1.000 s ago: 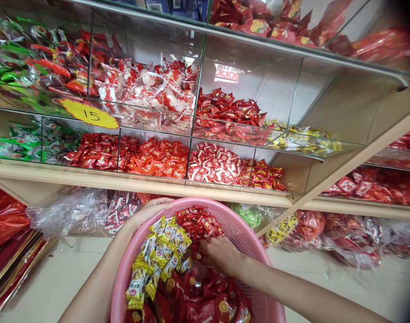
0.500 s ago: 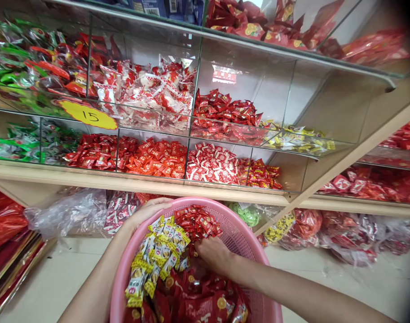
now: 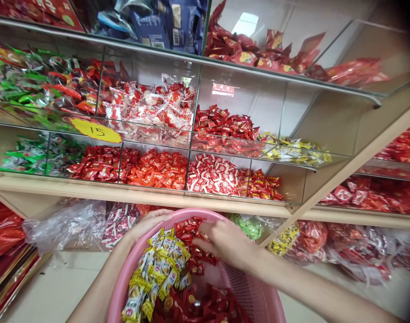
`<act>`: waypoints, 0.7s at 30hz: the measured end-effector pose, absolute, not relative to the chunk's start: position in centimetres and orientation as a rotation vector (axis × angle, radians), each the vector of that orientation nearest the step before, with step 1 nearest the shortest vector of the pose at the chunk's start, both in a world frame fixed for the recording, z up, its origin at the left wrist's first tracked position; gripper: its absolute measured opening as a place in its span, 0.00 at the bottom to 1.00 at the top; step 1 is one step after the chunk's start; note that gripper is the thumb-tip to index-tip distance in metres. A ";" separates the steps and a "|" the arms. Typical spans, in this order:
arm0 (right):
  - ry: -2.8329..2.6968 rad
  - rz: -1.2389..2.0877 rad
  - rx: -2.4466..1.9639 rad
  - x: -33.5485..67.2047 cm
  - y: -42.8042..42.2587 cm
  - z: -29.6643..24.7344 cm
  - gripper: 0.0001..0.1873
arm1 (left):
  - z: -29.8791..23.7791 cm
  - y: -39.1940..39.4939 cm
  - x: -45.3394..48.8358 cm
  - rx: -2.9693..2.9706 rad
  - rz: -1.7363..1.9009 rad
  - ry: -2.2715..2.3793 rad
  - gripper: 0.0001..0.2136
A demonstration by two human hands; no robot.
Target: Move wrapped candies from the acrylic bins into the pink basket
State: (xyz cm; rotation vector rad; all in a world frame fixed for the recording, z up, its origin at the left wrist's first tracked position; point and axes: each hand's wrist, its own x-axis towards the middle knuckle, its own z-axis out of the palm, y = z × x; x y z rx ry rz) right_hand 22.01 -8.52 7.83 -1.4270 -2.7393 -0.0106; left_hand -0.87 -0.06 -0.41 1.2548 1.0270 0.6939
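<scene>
My left hand [image 3: 152, 223] grips the far left rim of a pink plastic basket [image 3: 119, 273], its fingers over the edge. Inside the basket, my right hand [image 3: 225, 244] is just above small red wrapped candies [image 3: 200, 264] near the far side. Its fingers are loosely bent and apart, slightly blurred, and I see nothing between them. Yellow-and-white wrapped candies [image 3: 164, 264] are heaped along the basket's left side. Larger dark red packets [image 3: 198, 305] with orange pictures lie at the near side. A patch of pink basket bottom shows between the heaps.
Ahead stands a wooden shelf [image 3: 90, 186] with clear divided bins of candies. A yellow price tag [image 3: 95, 130] reading 15 hangs on one bin. Under the shelf lie clear plastic bags [image 3: 70, 222] and bagged candies [image 3: 312, 237]. Red wrapping material [image 3: 4, 233] is at far left.
My right hand has lifted out of the red candies and moved slightly right, its fingers loosening. More of the basket bottom shows. The view has tilted up; my left hand still grips the rim.
</scene>
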 end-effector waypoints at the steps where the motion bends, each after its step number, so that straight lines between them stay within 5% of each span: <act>1: -2.660 -0.050 -1.375 22.5 -7.9 10.3 0.15 | -0.3 -0.1 -0.8 1.259 0.703 1.039 0.16; 9: -2.162 -0.339 -1.315 26.2 1.7 26.1 0.12 | -0.6 0.1 -0.8 1.217 0.683 1.029 0.17; 14: -2.225 -0.174 -1.286 25.6 7.9 27.2 0.09 | -0.8 0.3 -1.0 1.266 0.689 1.024 0.16; 21: -1.964 -0.412 -1.502 25.7 12.8 25.4 0.22 | -0.7 0.5 -1.1 1.266 0.679 1.008 0.17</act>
